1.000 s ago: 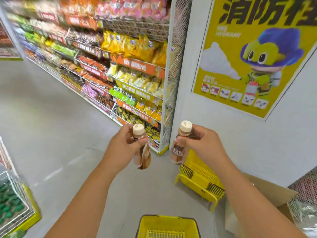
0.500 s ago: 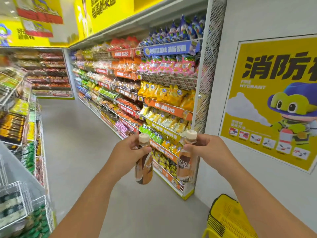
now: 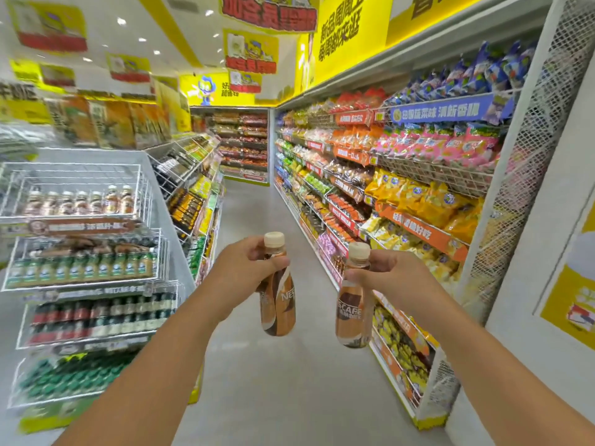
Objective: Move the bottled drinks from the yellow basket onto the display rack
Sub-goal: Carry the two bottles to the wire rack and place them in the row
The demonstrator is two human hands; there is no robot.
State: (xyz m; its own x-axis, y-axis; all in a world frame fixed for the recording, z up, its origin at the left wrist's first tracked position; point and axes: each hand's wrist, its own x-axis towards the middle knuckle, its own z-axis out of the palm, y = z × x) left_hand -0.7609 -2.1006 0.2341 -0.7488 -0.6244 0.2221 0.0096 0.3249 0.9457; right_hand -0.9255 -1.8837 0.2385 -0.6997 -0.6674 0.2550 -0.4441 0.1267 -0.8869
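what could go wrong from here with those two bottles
1. Each hand, left hand and right hand, holds its coffee bottle only near the neck, so one may slip.
2. The wire rack looks nearly full, so pushing one in may topple neighbours.

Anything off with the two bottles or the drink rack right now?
Nothing stands out. The left hand and right hand each grip a capped coffee bottle near the neck, with no leak visible. The wire rack at left holds orderly rows, though it is blurred.

Bright ceiling spotlights, blurred warped edges
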